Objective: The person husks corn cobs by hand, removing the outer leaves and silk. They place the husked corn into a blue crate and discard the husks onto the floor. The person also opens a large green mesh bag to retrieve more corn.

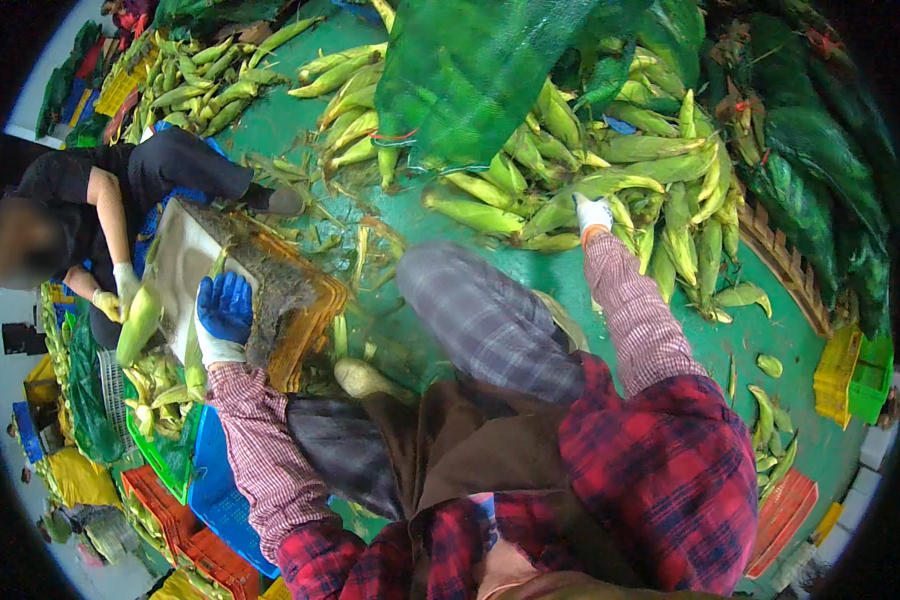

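My right hand (593,214), in a white glove, reaches into a big pile of green husked corn (660,150). Its fingers close on an ear of corn (625,185) at the near side of the pile. To the left, my left hand (225,308) has a blue-coated glove with a white cuff. Its blue palm shows, fingers up and slightly bent, with nothing seen in it. Behind and beside that hand is another ear of corn (194,362). The hand hovers at a dirty white tray (182,250) next to an orange crate (315,325).
At the left a gloved co-worker (120,200) holds an ear of corn (141,322). Green mesh sacks (470,70) lie over the pile, with more stacked sacks (815,150) at right. Blue (220,470) and red crates (165,510) stand by my left arm. Husk scraps litter the green floor (400,335).
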`<action>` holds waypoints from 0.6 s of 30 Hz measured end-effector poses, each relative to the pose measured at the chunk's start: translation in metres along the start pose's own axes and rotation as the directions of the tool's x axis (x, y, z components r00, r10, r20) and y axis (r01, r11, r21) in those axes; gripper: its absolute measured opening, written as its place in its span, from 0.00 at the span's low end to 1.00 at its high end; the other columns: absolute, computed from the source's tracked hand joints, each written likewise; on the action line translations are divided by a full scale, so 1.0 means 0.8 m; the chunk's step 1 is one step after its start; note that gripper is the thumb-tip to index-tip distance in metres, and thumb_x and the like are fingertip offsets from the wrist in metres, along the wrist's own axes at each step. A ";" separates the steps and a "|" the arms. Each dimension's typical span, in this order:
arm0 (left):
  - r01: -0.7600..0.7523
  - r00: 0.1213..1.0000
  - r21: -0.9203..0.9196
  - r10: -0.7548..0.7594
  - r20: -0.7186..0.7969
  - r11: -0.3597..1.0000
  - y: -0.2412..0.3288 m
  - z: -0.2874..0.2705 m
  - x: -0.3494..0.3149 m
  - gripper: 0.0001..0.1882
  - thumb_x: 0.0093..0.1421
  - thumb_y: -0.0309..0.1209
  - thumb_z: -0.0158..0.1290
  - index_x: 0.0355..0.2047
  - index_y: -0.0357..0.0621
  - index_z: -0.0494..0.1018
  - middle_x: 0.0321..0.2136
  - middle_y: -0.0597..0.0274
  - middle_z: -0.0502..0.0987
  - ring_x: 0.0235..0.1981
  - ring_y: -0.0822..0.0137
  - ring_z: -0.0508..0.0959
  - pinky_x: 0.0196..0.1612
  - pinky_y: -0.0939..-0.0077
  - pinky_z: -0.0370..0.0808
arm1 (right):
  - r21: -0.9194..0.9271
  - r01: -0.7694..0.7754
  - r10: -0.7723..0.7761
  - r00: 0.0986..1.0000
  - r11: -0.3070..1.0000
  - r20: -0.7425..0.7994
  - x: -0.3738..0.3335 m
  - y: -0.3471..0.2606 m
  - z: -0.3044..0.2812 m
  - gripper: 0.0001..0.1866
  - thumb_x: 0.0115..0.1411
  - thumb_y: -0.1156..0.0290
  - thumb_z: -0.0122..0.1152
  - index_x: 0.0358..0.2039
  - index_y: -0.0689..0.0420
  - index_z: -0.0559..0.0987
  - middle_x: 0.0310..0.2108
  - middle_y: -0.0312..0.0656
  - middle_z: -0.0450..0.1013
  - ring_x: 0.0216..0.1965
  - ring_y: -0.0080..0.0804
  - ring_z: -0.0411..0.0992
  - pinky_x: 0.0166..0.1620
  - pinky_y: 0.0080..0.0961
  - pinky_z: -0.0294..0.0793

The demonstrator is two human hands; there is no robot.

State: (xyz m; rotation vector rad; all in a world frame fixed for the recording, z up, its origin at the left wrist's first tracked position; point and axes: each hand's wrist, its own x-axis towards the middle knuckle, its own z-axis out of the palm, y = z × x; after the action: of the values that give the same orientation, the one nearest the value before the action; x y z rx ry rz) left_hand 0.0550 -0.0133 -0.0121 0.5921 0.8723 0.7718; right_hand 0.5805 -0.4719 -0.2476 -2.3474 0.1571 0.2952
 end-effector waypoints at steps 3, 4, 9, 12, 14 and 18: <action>0.006 0.997 0.043 -0.010 0.081 0.999 0.007 -0.010 -0.010 0.17 0.66 0.40 0.52 0.50 0.43 0.74 0.49 0.52 0.78 0.51 0.54 0.77 0.57 0.56 0.75 | 0.145 -0.167 0.137 0.971 0.975 0.196 0.052 0.044 0.075 0.31 0.57 0.50 0.64 0.54 0.59 0.76 0.53 0.47 0.75 0.52 0.45 0.73 0.55 0.40 0.70; 0.034 0.995 0.049 -0.038 0.090 0.998 -0.025 0.027 0.009 0.17 0.67 0.40 0.52 0.50 0.43 0.74 0.49 0.52 0.78 0.51 0.53 0.77 0.56 0.55 0.75 | 0.335 -0.288 0.202 0.942 0.897 0.269 0.108 0.088 0.053 0.30 0.59 0.49 0.63 0.56 0.55 0.75 0.54 0.45 0.74 0.53 0.44 0.72 0.56 0.44 0.69; 0.030 0.997 0.073 -0.035 0.069 0.997 -0.025 0.042 -0.006 0.19 0.68 0.40 0.49 0.53 0.42 0.72 0.50 0.50 0.77 0.49 0.51 0.79 0.54 0.56 0.76 | 0.612 -0.636 0.378 0.772 0.469 0.512 0.091 0.087 0.107 0.31 0.55 0.45 0.67 0.53 0.50 0.77 0.51 0.42 0.75 0.50 0.46 0.73 0.55 0.54 0.70; -0.062 0.998 0.230 0.057 0.027 0.971 -0.024 0.044 -0.017 0.17 0.67 0.37 0.51 0.53 0.43 0.72 0.47 0.52 0.78 0.46 0.54 0.79 0.51 0.59 0.78 | 0.700 -0.635 0.310 0.772 0.326 0.555 0.053 0.057 0.088 0.26 0.54 0.50 0.70 0.49 0.49 0.78 0.46 0.42 0.77 0.47 0.46 0.74 0.51 0.51 0.75; -0.161 0.977 0.504 0.208 -0.038 0.849 -0.022 0.044 -0.051 0.19 0.65 0.34 0.55 0.54 0.41 0.70 0.46 0.54 0.78 0.44 0.59 0.79 0.48 0.66 0.79 | 0.689 -0.695 0.024 0.708 0.206 0.706 -0.014 0.024 0.068 0.23 0.61 0.52 0.62 0.51 0.53 0.76 0.50 0.44 0.75 0.50 0.45 0.73 0.56 0.44 0.72; -0.471 0.824 0.810 0.501 0.264 0.349 -0.052 0.077 -0.052 0.29 0.59 0.34 0.62 0.58 0.35 0.67 0.49 0.53 0.77 0.49 0.64 0.78 0.52 0.70 0.76 | 0.818 -0.534 -0.155 0.808 0.212 0.568 -0.031 -0.010 -0.005 0.23 0.65 0.54 0.59 0.56 0.52 0.75 0.54 0.42 0.74 0.54 0.40 0.72 0.59 0.40 0.69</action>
State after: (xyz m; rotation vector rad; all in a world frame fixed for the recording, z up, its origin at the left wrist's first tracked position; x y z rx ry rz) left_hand 0.1042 -0.0796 0.0081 1.8370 1.1071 0.8484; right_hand 0.5587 -0.4683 -0.2330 -0.8357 0.2747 0.7462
